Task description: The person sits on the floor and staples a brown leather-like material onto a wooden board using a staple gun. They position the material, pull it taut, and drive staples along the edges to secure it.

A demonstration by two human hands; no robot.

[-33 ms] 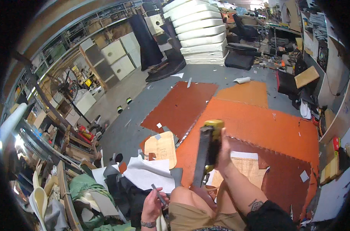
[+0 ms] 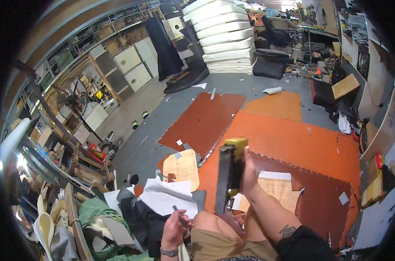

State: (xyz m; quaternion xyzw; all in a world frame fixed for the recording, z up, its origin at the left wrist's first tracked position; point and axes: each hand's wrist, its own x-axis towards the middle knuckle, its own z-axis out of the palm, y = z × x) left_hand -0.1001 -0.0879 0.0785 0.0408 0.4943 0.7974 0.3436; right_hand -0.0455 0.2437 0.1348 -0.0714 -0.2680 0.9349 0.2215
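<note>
My right hand (image 2: 250,176) is raised over my lap and grips a yellow and black staple gun (image 2: 229,172). It stands nearly upright, its long dark magazine side toward my left and its lower end above my knees. Low at the left, beside my thigh, my left hand (image 2: 175,228) is closed on a thin dark grey strip (image 2: 179,214) that pokes up from the fingers. The strip and the staple gun are apart. Between my legs lies a piece of brown-red material (image 2: 230,222), partly hidden by the tool.
White cloth (image 2: 167,195) and a wooden board (image 2: 182,167) lie ahead to the left; another board (image 2: 275,191) lies to the right. Orange and brown-red sheets (image 2: 288,130) cover the floor. White foam pads (image 2: 225,35) are stacked behind. Green sacking (image 2: 97,217) lies at my left.
The staple gun and my right hand have shifted slightly left and down, with the tool turned a little. My left hand has moved slightly right with the strip.
</note>
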